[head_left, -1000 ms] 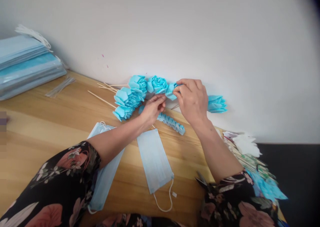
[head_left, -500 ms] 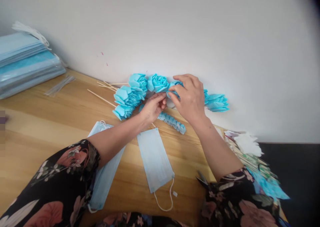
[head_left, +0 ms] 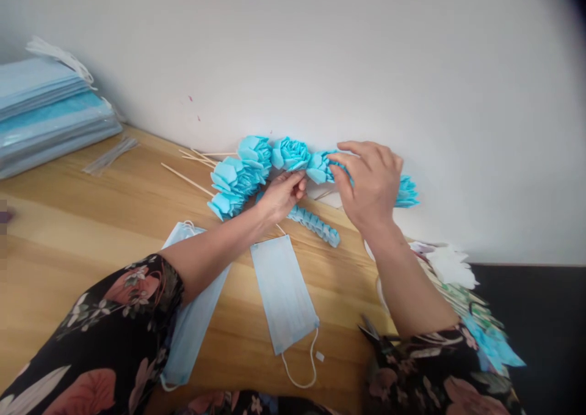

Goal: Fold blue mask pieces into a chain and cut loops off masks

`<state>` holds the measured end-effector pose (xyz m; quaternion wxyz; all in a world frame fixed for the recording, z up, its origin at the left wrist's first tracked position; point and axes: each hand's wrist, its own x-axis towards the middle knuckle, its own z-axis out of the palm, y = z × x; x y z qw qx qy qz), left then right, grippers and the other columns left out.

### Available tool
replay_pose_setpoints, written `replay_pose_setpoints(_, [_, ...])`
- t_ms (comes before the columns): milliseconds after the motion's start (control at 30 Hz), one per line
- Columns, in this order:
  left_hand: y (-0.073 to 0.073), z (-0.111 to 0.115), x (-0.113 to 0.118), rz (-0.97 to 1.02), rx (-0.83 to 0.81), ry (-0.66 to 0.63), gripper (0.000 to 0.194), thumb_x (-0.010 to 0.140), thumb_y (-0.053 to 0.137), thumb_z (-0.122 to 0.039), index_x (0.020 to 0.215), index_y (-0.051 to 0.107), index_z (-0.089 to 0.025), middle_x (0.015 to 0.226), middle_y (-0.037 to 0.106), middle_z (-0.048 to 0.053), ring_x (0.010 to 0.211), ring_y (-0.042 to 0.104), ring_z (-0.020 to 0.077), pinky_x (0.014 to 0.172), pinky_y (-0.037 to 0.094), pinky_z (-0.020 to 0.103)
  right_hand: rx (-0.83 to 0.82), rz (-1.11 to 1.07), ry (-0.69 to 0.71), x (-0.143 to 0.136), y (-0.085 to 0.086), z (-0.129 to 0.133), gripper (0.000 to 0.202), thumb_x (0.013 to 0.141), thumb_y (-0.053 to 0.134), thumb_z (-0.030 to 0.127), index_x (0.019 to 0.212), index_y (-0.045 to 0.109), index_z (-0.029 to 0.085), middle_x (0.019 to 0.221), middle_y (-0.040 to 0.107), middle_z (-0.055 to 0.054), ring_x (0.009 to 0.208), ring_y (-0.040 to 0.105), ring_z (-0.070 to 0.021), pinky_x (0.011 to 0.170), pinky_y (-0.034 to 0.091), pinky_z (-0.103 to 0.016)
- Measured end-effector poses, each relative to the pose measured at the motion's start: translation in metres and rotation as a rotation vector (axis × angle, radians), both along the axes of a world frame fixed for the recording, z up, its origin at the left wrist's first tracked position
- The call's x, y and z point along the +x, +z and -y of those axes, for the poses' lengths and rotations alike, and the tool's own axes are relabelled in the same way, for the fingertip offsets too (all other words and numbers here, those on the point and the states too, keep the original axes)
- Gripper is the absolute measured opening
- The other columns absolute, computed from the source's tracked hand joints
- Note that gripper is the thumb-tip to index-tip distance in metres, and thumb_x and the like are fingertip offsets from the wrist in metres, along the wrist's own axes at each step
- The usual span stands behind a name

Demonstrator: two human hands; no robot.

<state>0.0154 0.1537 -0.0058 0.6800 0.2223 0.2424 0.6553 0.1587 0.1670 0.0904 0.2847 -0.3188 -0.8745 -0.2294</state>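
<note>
My left hand (head_left: 286,192) is closed in a pinch just under a blue rose (head_left: 292,153) that looks made of mask fabric. What its fingertips hold, if anything, is hidden. My right hand (head_left: 370,180) hovers with bent, spread fingers in front of the blue flowers on the right, partly covering a rose (head_left: 321,166); whether it touches them I cannot tell. A folded pale-blue strip (head_left: 314,224) lies on the table below my hands. Nearer me is a flat face mask (head_left: 284,296), and a second mask (head_left: 196,317) lies partly under my left forearm.
Several more blue roses (head_left: 238,177) on thin sticks lie left of my hands, against the wall (head_left: 293,55). Packs of masks (head_left: 50,113) and clear thin strips (head_left: 110,155) sit at the far left. Scissors (head_left: 372,332) and a white flower (head_left: 453,265) are at the right.
My right hand has moved right along the flowers, away from my left hand, uncovering more of the middle rose. My left hand has stayed in place, still pinched.
</note>
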Motion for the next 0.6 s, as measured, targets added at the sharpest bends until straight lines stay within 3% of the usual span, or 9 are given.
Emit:
replay_pose_setpoints(100, [-0.002,0.001,0.001,0.028,-0.029,0.013,0.023,0.094,0.058,-0.022,0.074,0.048,-0.018,0.057,0.050,-0.006,0.045,0.043,0.0068,0.056,0.040,0.022,-0.007,-0.021,-0.031,0.014,0.000,0.006,0.024,0.102,0.048,0.035,0.108,0.069,0.025,0.105,0.072,-0.004,0.101,0.060,-0.0234,0.091,0.037,-0.041])
replay_pose_setpoints(233, [-0.003,0.004,0.002,0.020,-0.054,-0.015,0.005,0.089,0.053,-0.014,0.088,0.056,-0.017,0.054,0.052,-0.005,0.043,0.044,0.0094,0.053,0.039,0.024,-0.039,0.033,-0.062,0.018,-0.008,0.009,0.024,0.101,0.049,0.036,0.096,0.070,0.025,0.093,0.070,-0.003,0.092,0.058,-0.0227,0.087,0.034,-0.040])
replay_pose_setpoints(600, [-0.002,0.007,0.004,-0.127,0.001,-0.028,0.020,0.080,0.073,-0.022,0.072,0.056,-0.016,0.055,0.050,-0.005,0.048,0.043,0.0067,0.052,0.036,0.021,-0.051,0.131,-0.094,0.000,-0.009,0.002,0.020,0.098,0.051,0.029,0.089,0.068,0.023,0.085,0.064,-0.005,0.087,0.050,-0.0235,0.084,0.029,-0.040])
